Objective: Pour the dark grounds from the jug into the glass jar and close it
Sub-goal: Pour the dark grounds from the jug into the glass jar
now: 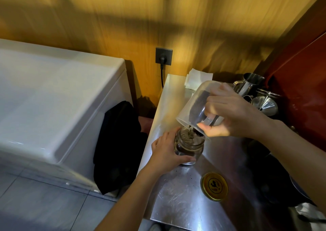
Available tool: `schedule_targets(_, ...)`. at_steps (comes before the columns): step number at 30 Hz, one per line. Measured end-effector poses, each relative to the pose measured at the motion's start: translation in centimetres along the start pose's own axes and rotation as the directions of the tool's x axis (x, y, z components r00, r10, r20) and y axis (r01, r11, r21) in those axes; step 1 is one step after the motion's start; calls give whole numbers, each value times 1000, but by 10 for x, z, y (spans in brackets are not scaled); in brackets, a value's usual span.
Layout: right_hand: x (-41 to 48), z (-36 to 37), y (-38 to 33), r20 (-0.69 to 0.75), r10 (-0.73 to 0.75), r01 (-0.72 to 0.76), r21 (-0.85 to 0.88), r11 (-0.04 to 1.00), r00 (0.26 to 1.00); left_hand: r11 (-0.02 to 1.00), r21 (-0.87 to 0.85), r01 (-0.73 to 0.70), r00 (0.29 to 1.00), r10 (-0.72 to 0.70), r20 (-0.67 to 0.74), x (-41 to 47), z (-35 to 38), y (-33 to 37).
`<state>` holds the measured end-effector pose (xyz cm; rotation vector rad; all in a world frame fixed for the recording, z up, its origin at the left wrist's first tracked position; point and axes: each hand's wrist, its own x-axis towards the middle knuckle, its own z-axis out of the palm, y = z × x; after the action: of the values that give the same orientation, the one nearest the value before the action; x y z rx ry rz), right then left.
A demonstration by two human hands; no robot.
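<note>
On the steel counter, left fingers clasp the jar (right fingers grip the tipped jug).

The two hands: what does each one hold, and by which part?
Right hand holds the tilted jug by its handle. Left hand grips the glass jar around its side.

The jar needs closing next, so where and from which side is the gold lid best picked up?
Grip the lid by its rim, coming from straight above with fingertips on opposite edges. It lies flat on the steel counter, near the jar, with no knob, so the thin rim is probably the only hold. The left hand is nearest.
</note>
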<state>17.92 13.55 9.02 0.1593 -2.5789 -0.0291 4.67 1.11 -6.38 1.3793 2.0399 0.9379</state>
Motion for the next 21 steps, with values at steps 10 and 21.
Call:
schedule_targets(10,0,1,0,20,7,-7,1,1000,1000,1000,-27,8,1000,-8,11,-1,-1,1)
schedule_targets(21,-2,2,-1,15,23,-23,6,1000,1000,999,-35,20,1000,-20,8,0,1,2)
